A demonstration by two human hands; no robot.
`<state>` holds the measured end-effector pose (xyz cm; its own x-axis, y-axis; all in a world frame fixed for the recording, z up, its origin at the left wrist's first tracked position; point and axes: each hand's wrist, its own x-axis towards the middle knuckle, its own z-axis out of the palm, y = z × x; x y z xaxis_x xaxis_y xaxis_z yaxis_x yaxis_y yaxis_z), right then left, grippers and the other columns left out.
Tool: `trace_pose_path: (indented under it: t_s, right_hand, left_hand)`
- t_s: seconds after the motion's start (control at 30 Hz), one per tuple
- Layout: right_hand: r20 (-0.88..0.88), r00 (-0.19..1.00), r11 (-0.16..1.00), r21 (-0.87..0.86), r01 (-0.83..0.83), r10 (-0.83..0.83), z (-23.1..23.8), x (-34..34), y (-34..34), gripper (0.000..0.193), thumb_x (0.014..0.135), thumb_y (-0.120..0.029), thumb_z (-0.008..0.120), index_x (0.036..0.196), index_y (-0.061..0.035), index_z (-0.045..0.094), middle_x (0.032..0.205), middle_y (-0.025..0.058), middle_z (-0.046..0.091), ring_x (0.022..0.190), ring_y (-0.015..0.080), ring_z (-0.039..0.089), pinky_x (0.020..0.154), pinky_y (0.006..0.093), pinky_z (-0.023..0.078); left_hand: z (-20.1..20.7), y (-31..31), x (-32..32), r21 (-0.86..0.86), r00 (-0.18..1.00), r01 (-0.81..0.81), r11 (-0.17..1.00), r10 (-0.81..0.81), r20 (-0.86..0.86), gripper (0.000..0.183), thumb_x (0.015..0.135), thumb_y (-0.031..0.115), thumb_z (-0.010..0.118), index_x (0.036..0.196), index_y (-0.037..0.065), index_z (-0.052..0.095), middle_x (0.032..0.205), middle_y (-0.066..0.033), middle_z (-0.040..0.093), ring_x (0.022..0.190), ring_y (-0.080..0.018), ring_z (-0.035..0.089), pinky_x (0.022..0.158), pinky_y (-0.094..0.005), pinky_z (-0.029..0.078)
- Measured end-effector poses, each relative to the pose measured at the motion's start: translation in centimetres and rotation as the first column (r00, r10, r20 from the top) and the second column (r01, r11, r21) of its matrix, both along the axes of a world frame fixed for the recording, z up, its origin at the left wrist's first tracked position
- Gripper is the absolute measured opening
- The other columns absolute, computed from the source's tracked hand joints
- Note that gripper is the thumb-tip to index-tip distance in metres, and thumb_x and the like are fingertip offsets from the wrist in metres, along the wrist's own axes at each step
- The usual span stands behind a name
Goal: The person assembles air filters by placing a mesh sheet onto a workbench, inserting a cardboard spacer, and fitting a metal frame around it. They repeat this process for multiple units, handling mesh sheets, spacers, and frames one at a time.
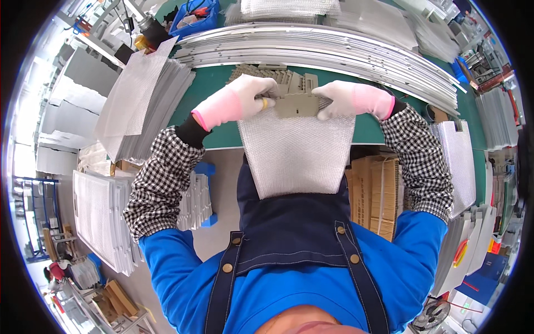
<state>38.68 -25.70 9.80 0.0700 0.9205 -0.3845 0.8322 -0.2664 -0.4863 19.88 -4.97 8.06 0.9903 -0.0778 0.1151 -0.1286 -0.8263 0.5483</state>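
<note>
A silvery mesh sheet (300, 153) stretches from the bench edge back against my apron. At its far edge sits a flat beige plastic piece (298, 106) with a small slot in it. My left hand (245, 96), in a white and pink glove with a yellow band on one finger, pinches the piece's left side. Gripping its right side is my right hand (350, 100), gloved the same way. Both sets of fingertips are partly hidden. Just beyond, several more beige plastic pieces (267, 72) lie in a loose heap.
Long metal strips (317, 47) cross the green bench (214, 136) behind the heap. Stacked mesh sheets (142, 106) stand at the left, and another mesh panel (456, 161) at the right. A blue bin (194, 19) is far left. Cardboard (372, 189) stands under the bench.
</note>
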Motion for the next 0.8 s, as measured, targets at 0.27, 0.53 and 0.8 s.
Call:
trace_pose_path:
  t_s: [0.27, 0.53, 0.8]
  right_hand:
    - [0.113, 0.993, 0.998, 0.036, -0.050, 0.045, 3.5, -4.1, -1.6, 0.047, 0.084, -0.031, 0.073, 0.121, -0.0040, 0.062, 0.101, 0.0210, 0.070, 0.100, 0.0365, 0.067, 0.088, 0.0431, 0.053]
    - [0.069, 0.995, 0.995, 0.061, -0.079, 0.075, 0.5, -3.2, -2.7, 0.049, 0.087, -0.028, 0.072, 0.126, -0.0011, 0.058, 0.098, 0.0225, 0.070, 0.096, 0.0375, 0.068, 0.085, 0.0412, 0.053]
    - [0.038, 0.999, 0.969, 0.248, 0.007, -0.017, 0.8, -1.4, 0.1, 0.051, 0.085, -0.019, 0.070, 0.132, -0.0066, 0.058, 0.113, 0.0191, 0.068, 0.104, 0.0315, 0.067, 0.093, 0.0400, 0.053]
  left_hand:
    - [2.9, -5.0, 2.7, 0.036, 0.903, 0.103, 0.994, -0.078, -0.422, 0.038, 0.077, 0.026, 0.078, 0.102, -0.001, 0.070, 0.091, -0.0179, 0.070, 0.084, -0.0310, 0.069, 0.076, -0.0389, 0.054]
    - [3.2, -5.7, 2.2, 0.292, 0.876, 0.254, 0.922, -0.091, -0.473, 0.047, 0.073, 0.029, 0.080, 0.113, 0.006, 0.068, 0.102, -0.0166, 0.070, 0.101, -0.0358, 0.067, 0.087, -0.0429, 0.053]
    - [0.5, -0.8, 0.1, 0.186, 0.937, -0.112, 0.976, 0.166, -0.307, 0.046, 0.072, 0.027, 0.081, 0.109, 0.001, 0.071, 0.093, -0.0187, 0.071, 0.087, -0.0321, 0.069, 0.079, -0.0379, 0.053]
